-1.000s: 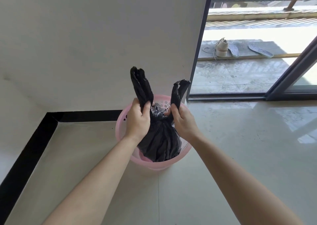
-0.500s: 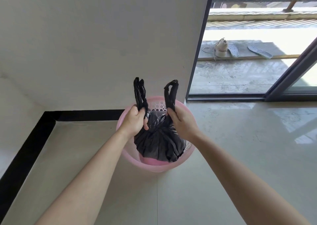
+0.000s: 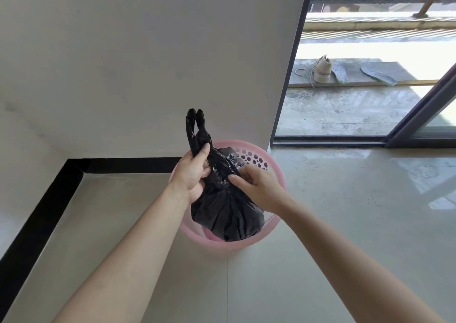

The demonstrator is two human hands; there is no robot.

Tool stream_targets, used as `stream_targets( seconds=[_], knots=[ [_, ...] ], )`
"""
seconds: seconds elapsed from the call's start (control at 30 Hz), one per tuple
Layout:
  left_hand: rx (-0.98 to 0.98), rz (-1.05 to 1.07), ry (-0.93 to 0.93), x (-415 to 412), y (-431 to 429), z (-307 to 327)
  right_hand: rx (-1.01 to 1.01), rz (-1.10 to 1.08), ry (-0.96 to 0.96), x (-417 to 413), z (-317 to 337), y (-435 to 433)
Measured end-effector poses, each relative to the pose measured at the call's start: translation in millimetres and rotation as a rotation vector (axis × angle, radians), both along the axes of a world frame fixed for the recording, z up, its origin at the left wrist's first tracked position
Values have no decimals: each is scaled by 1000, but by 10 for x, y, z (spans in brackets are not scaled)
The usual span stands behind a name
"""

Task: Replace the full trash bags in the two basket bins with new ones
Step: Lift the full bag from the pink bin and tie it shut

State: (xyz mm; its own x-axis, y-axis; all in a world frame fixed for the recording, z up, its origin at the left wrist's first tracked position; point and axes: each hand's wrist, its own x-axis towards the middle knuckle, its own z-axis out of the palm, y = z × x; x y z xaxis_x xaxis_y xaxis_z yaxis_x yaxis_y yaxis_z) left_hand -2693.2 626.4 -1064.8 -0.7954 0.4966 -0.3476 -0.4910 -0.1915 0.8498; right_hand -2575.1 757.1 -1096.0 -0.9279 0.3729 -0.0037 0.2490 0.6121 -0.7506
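A pink perforated basket bin (image 3: 256,161) stands on the tiled floor against the white wall. A full black trash bag (image 3: 227,214) sits in it, gathered at the neck. My left hand (image 3: 193,174) grips the bag's neck, and one black handle loop (image 3: 195,130) sticks up above its fingers. My right hand (image 3: 256,187) is on the right side of the neck with fingers curled on the plastic; the second handle is hidden under it.
The white wall (image 3: 148,63) with a black skirting strip (image 3: 123,166) runs behind and left of the bin. A sliding glass door frame (image 3: 288,76) stands open to the right, with a shoe (image 3: 322,70) and two insoles on the balcony slab beyond.
Both handles stood upright, one in each hand. Now the right handle has been brought down across the neck under my right hand, and the bin sits closer and lower in view.
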Motion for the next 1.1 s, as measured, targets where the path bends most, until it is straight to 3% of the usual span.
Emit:
stream_targets(
  seconds=[0.07,0.17,0.23,0.33,0.47,0.67,0.83,0.93,1.1],
  knots=[
    [-24,-86,11,-35,-17,-5,-23,-91,80,25,-48,48],
    [-205,-398,110,-70,-85,-17,-44,-166,172,52,-36,128],
    [-315,-599,266,-91,-135,-18,13,-118,191,58,-12,167],
    [-304,-799,423,-29,-158,49,185,30,193,30,25,192],
    [-301,-651,407,40,-162,75,220,117,130,-16,100,139],
    [-211,-514,211,4,-169,36,-333,-39,0,27,215,146],
    [-253,-667,177,21,-149,118,-771,-173,108,22,383,203],
    [-273,-756,173,75,-145,101,-785,-145,186,20,434,227],
    [-129,-682,62,132,-112,22,-772,-304,445,10,508,238]
  ],
)
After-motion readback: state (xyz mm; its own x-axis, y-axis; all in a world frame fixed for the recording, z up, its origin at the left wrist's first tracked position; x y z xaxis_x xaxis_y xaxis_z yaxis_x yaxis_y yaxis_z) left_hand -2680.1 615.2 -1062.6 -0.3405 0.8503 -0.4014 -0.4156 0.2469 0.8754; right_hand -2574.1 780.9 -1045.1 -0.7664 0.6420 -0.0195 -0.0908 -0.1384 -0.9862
